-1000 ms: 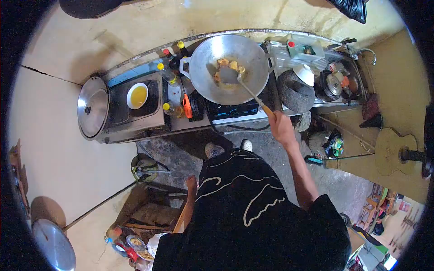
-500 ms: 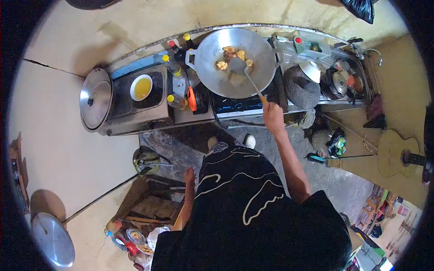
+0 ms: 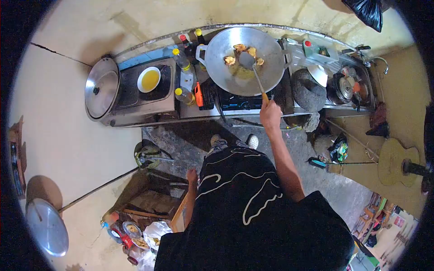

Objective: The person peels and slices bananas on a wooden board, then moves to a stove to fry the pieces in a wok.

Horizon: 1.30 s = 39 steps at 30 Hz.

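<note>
My right hand (image 3: 270,115) grips the orange handle of a metal spatula (image 3: 253,72), arm stretched out toward the stove. The spatula's blade rests in a large steel wok (image 3: 226,74) among several pieces of browned food (image 3: 230,59). The wok sits on a dark gas stove (image 3: 237,103) on the metal counter. My left hand (image 3: 192,175) hangs low beside my body, close to a wooden crate, and holds nothing that I can see; its fingers are too small to make out.
Left of the wok stand oil bottles (image 3: 181,58), an orange lighter (image 3: 198,95) and a bowl of yellow liquid (image 3: 149,79). A pot lid (image 3: 101,88) covers the far left. A stone mortar (image 3: 308,92) and kettle (image 3: 346,88) are on the right. Clutter lies on the floor (image 3: 135,230).
My right hand has swung the spatula to the right in the wok, its handle now more upright. The food pieces have shifted toward the wok's far side. My left hand has stayed down.
</note>
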Tool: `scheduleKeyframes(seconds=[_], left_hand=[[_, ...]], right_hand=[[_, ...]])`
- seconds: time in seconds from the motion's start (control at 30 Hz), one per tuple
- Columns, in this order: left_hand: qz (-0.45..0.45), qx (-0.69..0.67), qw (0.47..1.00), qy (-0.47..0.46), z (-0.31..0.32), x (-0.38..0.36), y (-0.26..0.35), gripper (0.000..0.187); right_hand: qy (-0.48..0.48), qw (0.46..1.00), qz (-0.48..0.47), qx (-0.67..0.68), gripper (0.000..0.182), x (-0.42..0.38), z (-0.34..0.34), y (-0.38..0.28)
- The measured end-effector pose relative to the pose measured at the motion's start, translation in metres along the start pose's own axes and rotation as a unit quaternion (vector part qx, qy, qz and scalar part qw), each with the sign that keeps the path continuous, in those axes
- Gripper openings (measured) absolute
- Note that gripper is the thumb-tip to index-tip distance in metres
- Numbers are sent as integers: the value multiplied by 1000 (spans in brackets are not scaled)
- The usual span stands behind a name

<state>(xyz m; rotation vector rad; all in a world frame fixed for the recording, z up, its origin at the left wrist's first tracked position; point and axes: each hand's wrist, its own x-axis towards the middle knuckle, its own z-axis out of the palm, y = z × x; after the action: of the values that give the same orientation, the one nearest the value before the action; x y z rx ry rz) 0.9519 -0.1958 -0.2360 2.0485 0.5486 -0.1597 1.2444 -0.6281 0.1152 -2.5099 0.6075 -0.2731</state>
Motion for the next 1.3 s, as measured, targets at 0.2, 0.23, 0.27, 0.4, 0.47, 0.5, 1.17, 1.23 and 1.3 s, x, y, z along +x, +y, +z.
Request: scheduleKeyframes(seconds=[0.2, 0.23, 0.27, 0.4, 0.47, 0.5, 1.17, 1.23, 1.3], left_hand=[[-19, 94, 995, -31, -7, -17, 11, 33], [-58, 106, 992, -39, -6, -18, 13, 33], [-98, 119, 987, -47, -6, -18, 16, 34], [-162, 13, 986, -31, 10, -15, -16, 35], [-115, 86, 989, -27, 7, -15, -17, 36], [-93, 123, 988, -25, 4, -17, -15, 36], [44, 85, 995, -38, -6, 5, 13, 21], [-19, 42, 998, -39, -7, 1, 21, 22], [-46, 18, 998, -34, -8, -1, 26, 23]], right_hand=[[-37, 986, 10, 162, 45, 24, 51, 28], [-79, 970, 78, 218, 45, 29, 52, 28], [-120, 943, 145, 273, 46, 34, 53, 29], [-217, 877, 235, 358, 40, 22, 14, 8], [-227, 880, 221, 354, 38, 14, 4, 12], [-233, 881, 214, 351, 38, 10, 0, 15], [-190, 925, 108, 311, 38, -30, -52, 47], [-151, 953, 89, 248, 39, -25, -52, 52], [-106, 978, 66, 169, 41, -16, -60, 53]])
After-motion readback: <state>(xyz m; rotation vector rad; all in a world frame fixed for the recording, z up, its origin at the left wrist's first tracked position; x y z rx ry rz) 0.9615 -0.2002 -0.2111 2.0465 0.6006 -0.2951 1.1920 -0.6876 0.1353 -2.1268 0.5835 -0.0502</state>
